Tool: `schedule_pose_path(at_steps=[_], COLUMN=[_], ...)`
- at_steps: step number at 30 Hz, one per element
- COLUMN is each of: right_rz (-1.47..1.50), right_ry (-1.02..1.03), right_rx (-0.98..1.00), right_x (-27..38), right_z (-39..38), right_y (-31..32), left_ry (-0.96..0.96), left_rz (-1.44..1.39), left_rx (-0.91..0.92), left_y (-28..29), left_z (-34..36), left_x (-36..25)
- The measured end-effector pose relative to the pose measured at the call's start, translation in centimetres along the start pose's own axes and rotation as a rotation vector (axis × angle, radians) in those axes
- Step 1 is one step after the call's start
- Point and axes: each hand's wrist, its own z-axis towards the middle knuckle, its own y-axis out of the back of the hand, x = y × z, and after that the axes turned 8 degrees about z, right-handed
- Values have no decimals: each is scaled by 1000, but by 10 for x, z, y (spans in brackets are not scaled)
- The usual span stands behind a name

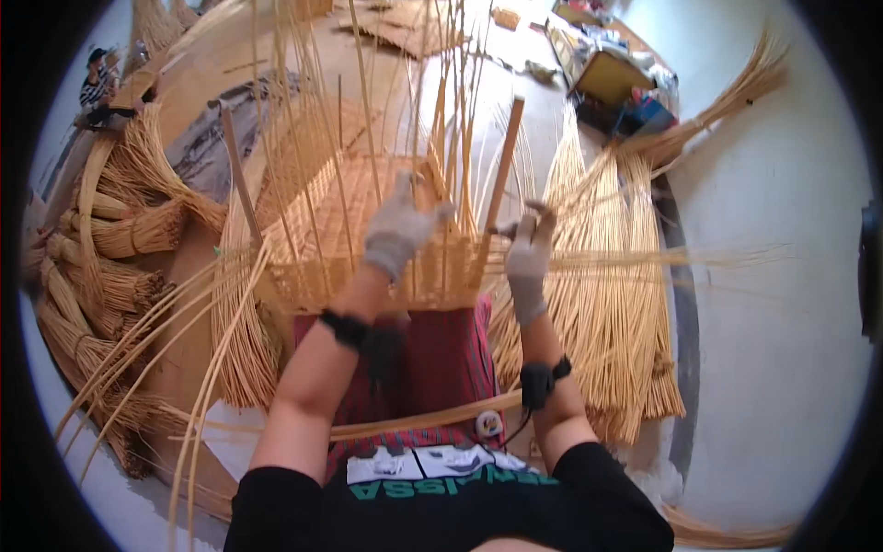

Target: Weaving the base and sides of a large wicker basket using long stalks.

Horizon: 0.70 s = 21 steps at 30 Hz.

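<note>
A half-woven rectangular wicker basket (317,287) rests at my lap, with tall thin stakes rising from its walls and wooden sticks at its corners. My left hand (402,230), in a pale glove with dirty fingertips, is over the near wall, thumb and fingers apart. At the near right corner, beside a wooden stick (503,166), my gloved right hand (529,253) has its fingers bent. Long thin wicker strands (625,261) run from it to the right, blurred; its exact grip on them is partly hidden.
Bundles of wicker rods (607,322) lie on the floor to the right, with more bundles (138,230) at the left. Long loose rods (216,359) stick out from the basket's left corner. A cluttered box (612,78) stands far right; another person (99,83) sits far left.
</note>
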Motion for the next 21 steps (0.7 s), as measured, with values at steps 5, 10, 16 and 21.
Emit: schedule_pose_path(at_steps=[5, 10, 16, 21], right_rz=[24, -13, -213, 264], right_ry=[-10, -457, -584, 597], right_rx=[-18, -202, 549, 1107], right_x=[4, 2, -11, 76], right_z=[-16, -8, -119, -176], right_y=[-7, 85, -58, -202], left_ry=[104, 11, 155, 104], left_rz=[50, -546, -976, -693], left_rx=[-19, -102, -729, -462], left_y=[9, 44, 98, 112], left_z=[-14, -122, -179, -234], left_x=[-16, 84, 185, 190])
